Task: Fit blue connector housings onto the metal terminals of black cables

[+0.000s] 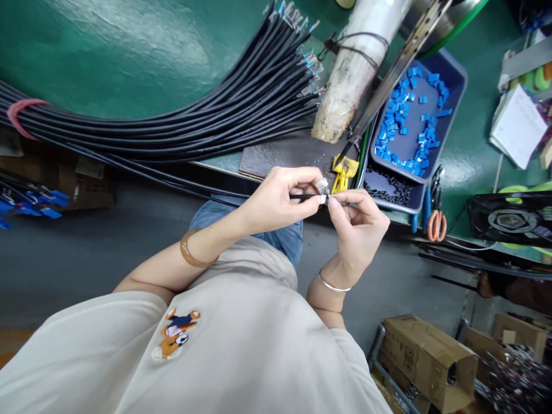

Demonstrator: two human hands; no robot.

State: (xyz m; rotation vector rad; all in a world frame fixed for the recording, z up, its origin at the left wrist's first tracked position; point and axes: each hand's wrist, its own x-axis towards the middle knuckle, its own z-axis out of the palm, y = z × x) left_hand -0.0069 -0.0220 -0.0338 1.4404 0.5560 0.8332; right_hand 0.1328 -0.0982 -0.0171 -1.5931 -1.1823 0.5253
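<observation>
My left hand (282, 198) is closed on a black cable (302, 196) close to its end, thumb and fingers pinching it. A silvery, foil-like bit shows at its fingertips. Meeting it there, my right hand (360, 221) has thumb and forefinger pressed together at the cable's stripped end; the fine wires between the fingers are too small to make out. Just behind the hands, a small yellow tool (342, 175) lies at the table's edge. Farther back rests a thick bundle of black cables (172, 132) with coloured wires fanned out at the ends, tied by a red band (23, 112).
A grey bin (457, 86) of blue connectors stands at the right, with small black parts in front. Orange-handled pliers (437, 224) hang at the table edge. A whitish cylinder (362, 57) and a metal bar slant over the table. Cardboard boxes (426, 356) stand lower right.
</observation>
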